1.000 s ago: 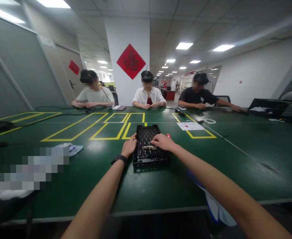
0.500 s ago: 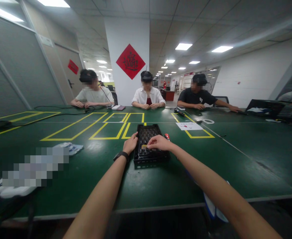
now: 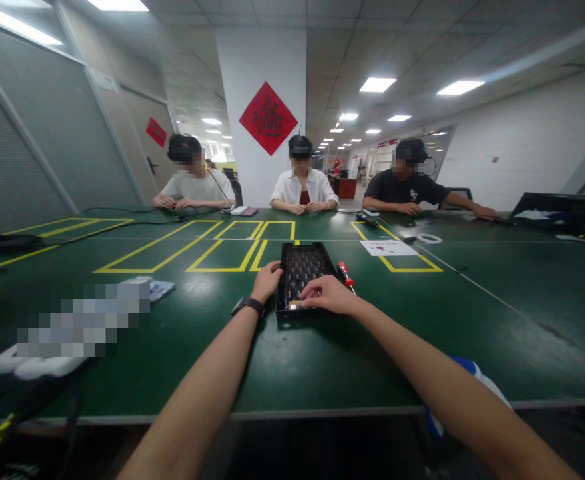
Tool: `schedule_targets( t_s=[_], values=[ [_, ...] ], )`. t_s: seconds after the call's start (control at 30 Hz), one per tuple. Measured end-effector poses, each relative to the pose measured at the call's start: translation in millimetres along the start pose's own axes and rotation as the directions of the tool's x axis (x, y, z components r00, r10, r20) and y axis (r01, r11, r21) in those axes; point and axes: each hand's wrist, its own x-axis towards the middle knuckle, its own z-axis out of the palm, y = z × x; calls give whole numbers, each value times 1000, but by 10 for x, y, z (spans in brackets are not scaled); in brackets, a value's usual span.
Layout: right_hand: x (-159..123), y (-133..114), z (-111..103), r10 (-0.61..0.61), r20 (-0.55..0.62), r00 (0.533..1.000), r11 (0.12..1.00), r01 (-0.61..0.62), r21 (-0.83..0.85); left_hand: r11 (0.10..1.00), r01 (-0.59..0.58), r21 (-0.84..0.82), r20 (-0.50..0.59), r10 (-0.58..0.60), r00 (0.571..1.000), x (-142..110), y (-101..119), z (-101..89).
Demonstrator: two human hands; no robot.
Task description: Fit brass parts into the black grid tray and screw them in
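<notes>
On the green table lies a black tray-like casing (image 3: 305, 267) with a raised rim and rows of small holes or bumps inside. My left hand (image 3: 266, 281) grips its left wall, with a dark watch on the wrist. Over the near part of the casing, my right hand (image 3: 328, 295) pinches a small yellow and silver piece (image 3: 296, 305) low at the inner front edge. Whether that piece touches the floor of the casing I cannot tell. A red-handled screwdriver (image 3: 345, 275) lies just right of the casing.
A white printed sheet (image 3: 388, 248) and a white ring (image 3: 429, 239) lie to the right. Long white objects (image 3: 32, 365), partly blurred out, are at the left. Yellow tape (image 3: 142, 270) marks the table (image 3: 182, 360). Three people sit across it; cables run along the far left.
My right hand has brought the small piece toward the casing's near edge. The view has shifted slightly, and more of the screwdriver shows. My left hand stays on the casing's left wall.
</notes>
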Motion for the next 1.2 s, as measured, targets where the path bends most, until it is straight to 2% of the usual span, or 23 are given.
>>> schedule_targets(
  t_s=[0.17,0.43,0.57,0.97,1.2],
  values=[
    [-7,22,-16,-7,33,999,999,8,-43,998,-15,65,-3,16,1000,4,-1,20],
    [-7,6,-12,-41,34,999,991,45,-127,996,-35,78,-24,37,999,14,-39,50],
    [-3,-8,-2,-12,30,999,990,16,-142,996,-33,85,-19,35,999,21,-52,53],
    [1,3,1,10,45,999,991,-4,-134,994,-68,80,-29,71,997,53,-129,85],
    [7,16,2,9,28,1000,997,-7,-75,996,-67,54,-28,69,997,40,-107,77]
  ],
)
